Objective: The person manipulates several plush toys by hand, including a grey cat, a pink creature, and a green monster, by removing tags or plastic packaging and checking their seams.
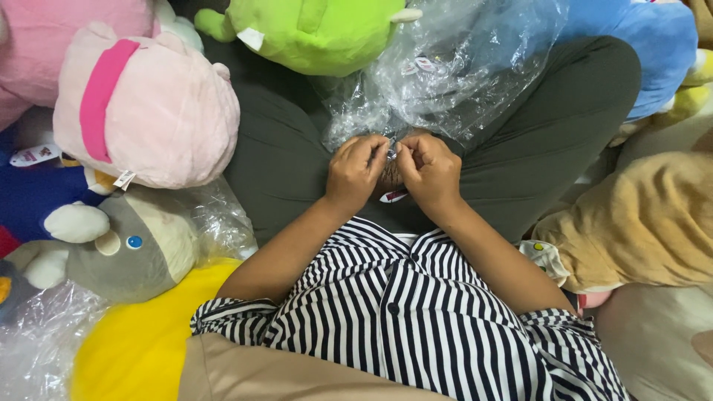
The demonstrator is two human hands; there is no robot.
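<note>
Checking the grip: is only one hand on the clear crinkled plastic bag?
No, both the left hand and right hand pinch the edge of the clear crinkled plastic bag.

1. Clear crinkled plastic bag (445,74), lying across the lap at top centre, its gathered mouth pinched between left hand (355,174) and right hand (431,172).
2. Small oval white-and-red stickers (417,66) on that bag.
3. White sewn tag (251,38) on green plush toy, top.
4. White tag (123,179) hanging under pink plush, left.
5. Clear plastic wrap (44,338) around grey plush, lower left.
6. Red-and-white label (392,197) beneath the hands.
</note>
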